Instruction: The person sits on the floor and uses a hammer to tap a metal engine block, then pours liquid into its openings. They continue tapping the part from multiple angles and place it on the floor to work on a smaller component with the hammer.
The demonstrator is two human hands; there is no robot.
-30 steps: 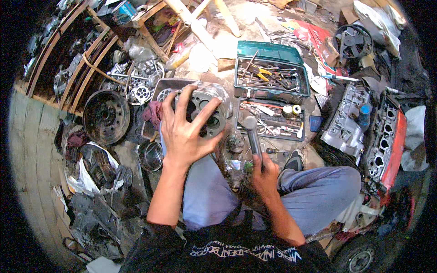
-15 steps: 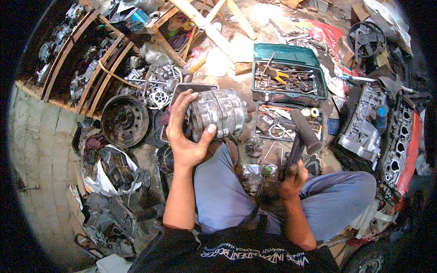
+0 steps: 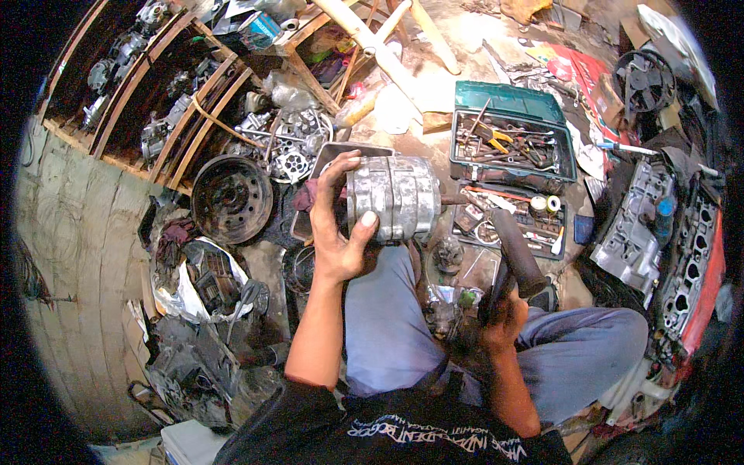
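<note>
1. Your left hand (image 3: 339, 252) is wrapped around a cylindrical metal housing (image 3: 395, 198), fingers over its left end and thumb pressed on the near side.
2. The housing lies on its side in your grasp, just beyond your left thigh (image 3: 387, 318); you cannot tell here whether it touches the leg. A short dark shaft (image 3: 454, 199) sticks out of its right end, toward the left edge of the black tool tray (image 3: 565, 221).
3. Your right hand (image 3: 504, 322) is closed around the handle of a hammer (image 3: 521, 256), whose thick head is raised in front of your right knee, apart from the housing.
4. Beyond the tray's far edge, you have a green toolbox (image 3: 504, 101) with its lid up on the floor (image 3: 484, 267), holding wrenches and yellow-handled pliers (image 3: 493, 139).
5. To your left, a steel wheel (image 3: 232, 200) stands near the slatted wooden shelf (image 3: 128, 81).
6. To your right, a silver engine cover (image 3: 637, 232) sits beside a cylinder head (image 3: 691, 271).
</note>
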